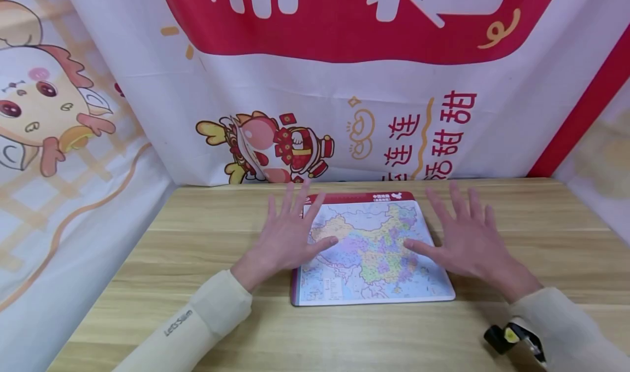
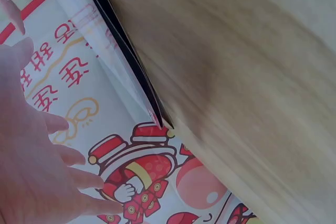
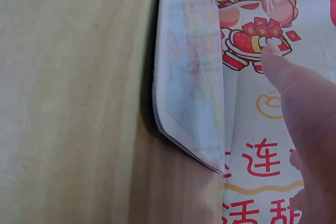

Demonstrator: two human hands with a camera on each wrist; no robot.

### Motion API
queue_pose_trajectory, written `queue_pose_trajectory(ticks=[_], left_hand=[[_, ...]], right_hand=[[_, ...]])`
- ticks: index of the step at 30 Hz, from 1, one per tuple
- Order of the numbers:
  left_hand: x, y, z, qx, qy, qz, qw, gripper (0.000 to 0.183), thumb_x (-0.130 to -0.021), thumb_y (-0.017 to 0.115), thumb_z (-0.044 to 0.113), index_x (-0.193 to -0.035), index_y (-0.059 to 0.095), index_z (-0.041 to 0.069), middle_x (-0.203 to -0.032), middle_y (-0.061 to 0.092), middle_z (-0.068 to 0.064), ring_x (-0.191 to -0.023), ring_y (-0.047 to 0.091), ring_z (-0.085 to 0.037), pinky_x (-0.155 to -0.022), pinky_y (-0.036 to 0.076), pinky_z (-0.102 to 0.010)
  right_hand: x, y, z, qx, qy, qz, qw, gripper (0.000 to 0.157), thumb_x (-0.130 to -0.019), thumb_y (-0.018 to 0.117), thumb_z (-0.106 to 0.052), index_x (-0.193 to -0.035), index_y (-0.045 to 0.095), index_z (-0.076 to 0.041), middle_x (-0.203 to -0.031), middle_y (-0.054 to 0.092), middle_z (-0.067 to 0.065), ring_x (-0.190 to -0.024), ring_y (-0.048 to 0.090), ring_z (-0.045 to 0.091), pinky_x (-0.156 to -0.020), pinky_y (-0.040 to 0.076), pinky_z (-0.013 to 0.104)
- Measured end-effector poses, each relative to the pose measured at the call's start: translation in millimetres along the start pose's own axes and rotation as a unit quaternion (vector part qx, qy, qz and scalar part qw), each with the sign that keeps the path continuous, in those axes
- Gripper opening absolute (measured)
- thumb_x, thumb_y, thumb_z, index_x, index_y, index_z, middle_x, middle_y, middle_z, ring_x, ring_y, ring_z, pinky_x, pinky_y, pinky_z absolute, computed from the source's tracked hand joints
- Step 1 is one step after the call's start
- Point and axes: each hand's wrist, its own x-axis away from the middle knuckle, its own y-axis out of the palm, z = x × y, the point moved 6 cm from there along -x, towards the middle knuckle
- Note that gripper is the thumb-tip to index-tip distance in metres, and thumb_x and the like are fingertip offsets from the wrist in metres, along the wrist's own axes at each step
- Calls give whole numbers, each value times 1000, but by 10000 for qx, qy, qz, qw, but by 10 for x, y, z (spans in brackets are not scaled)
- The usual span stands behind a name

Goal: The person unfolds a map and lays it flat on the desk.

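Note:
A thin rectangular board printed with a map of China (image 1: 374, 257) lies flat on the wooden table, its red title band along the far edge. My left hand (image 1: 287, 232) is spread over the board's left side, thumb pointing inward over the map. My right hand (image 1: 470, 240) is spread at its right side, with the thumb over the right part of the map. Both hands have straight, parted fingers and hold nothing. In the right wrist view the map board (image 3: 191, 72) shows edge-on, with the right thumb (image 3: 294, 77) raised above the tabletop.
The wooden table (image 1: 221, 328) ends at the back against a white cloth (image 1: 147, 71) printed with red lettering and a cartoon figure. Another printed cloth (image 1: 54, 197) hangs along the left side. A black strap with a yellow-marked piece (image 1: 509, 336) sits at the right wrist.

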Motion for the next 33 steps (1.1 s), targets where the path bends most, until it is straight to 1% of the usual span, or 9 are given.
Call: queue_pose_trajectory(ticks=[5, 9, 12, 19, 24, 29, 33], left_hand=[[-17, 39, 44, 29, 136, -124, 9998, 104, -93, 53, 82, -172, 6, 33, -181, -13, -7, -167, -10, -42, -128, 9, -77], [-29, 80, 78, -22, 222, -286, 9993, 103, -94, 52, 81, -172, 5, 33, -181, -13, -5, -167, -9, -41, -129, 9, -76], [-28, 118, 107, -36, 301, -445, 9986, 102, -95, 50, 81, -172, 4, 34, -181, -14, -4, -167, -10, -40, -129, 8, -75], [-30, 199, 157, -52, 405, -704, 9967, 98, -97, 48, 80, -172, 9, 32, -181, -13, -3, -168, -8, -39, -131, 8, -72], [-12, 230, 193, 183, 486, -954, 9941, 97, -96, 52, 77, -172, 13, 32, -182, -7, -4, -168, -2, -39, -131, 10, -71], [-5, 253, 212, 387, 527, -1145, 9913, 97, -96, 55, 75, -172, 14, 32, -182, -5, -4, -168, -1, -38, -132, 9, -69], [-8, 282, 195, 476, 501, -1315, 9889, 95, -97, 56, 72, -172, 16, 32, -182, -2, -5, -168, 0, -38, -133, 11, -68]], right_hand=[[51, 44, -52, 84, -82, -147, 9998, 124, -82, 49, -96, -173, 2, -27, -178, -9, 26, -158, -1, 64, -115, 4, 91], [106, 90, -114, 157, -206, -310, 9992, 123, -82, 46, -97, -173, 8, -23, -178, -1, 28, -160, 1, 60, -117, 5, 89], [146, 137, -173, 181, -301, -396, 9986, 122, -83, 46, -96, -173, 12, -21, -177, 1, 28, -161, 2, 60, -118, 8, 88], [227, 249, -299, 35, -464, -533, 9975, 118, -83, 47, -96, -172, 19, -25, -178, 6, 25, -161, 6, 59, -120, 10, 85], [289, 294, -357, -202, -520, -652, 9963, 116, -83, 50, -95, -171, 22, -25, -179, 8, 24, -160, 8, 60, -121, 11, 84], [349, 321, -426, -297, -722, -661, 9948, 113, -84, 50, -94, -170, 29, -24, -177, 18, 25, -160, 14, 60, -122, 18, 82], [380, 380, -468, -404, -788, -901, 9920, 111, -84, 51, -93, -170, 29, -25, -177, 18, 24, -160, 15, 59, -123, 23, 78]])
